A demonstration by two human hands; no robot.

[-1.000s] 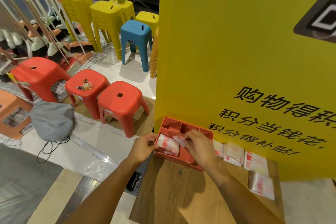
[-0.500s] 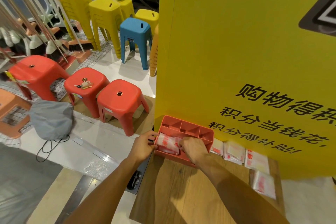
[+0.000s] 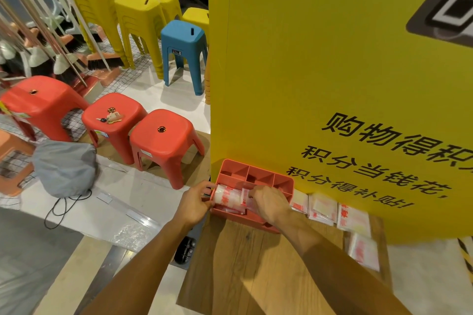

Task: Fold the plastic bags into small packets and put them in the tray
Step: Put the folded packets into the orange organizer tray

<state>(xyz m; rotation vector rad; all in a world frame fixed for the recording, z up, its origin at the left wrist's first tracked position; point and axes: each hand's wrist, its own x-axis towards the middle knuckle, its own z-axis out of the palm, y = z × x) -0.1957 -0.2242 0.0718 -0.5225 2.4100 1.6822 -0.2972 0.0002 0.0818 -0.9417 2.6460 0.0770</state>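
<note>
Tray [image 3: 257,173]: lower centre; my left hand [image 3: 194,203] grips its left wall.
Packet [image 3: 235,198]: in the tray's front compartment, pinched by my right hand [image 3: 268,203]; I judge I'm seating it.
Loose bag [image 3: 323,208]: lower right; next, release and fetch it.

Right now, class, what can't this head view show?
Head view:
Near-right part of tray: right hand covers it.
Count of packets in tray: hands overlap them.
Grip of left hand, tray or packet: hand hides it.
Board's code: cut by right edge.
Print on table packets: blurred.
</note>
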